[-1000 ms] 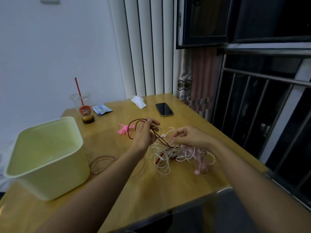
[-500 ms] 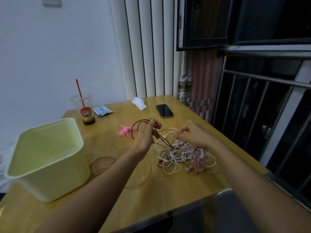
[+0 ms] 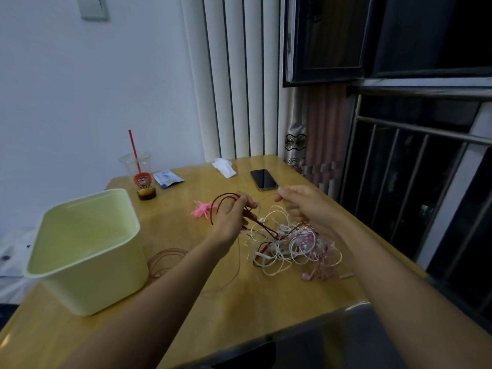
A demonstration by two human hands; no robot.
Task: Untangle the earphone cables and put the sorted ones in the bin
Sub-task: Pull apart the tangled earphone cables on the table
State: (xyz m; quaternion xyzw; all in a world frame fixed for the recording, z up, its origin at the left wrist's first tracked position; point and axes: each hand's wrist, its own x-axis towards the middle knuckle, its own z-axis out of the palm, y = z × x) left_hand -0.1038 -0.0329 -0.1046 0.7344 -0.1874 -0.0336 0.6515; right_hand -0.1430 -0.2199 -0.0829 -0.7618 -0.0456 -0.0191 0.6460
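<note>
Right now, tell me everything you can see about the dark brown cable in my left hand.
The dark brown cable is a thin, rubbery-looking cord. The left hand grips it, with loops arcing up past the fingers. From the hand it slants down and right into the tangle of white and pink cables on the table. Its ends are not visible.

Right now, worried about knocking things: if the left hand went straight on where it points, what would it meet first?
Probably the black smartphone lying flat beyond the left hand; depth is unclear, and the raised hand might pass above it.
</note>
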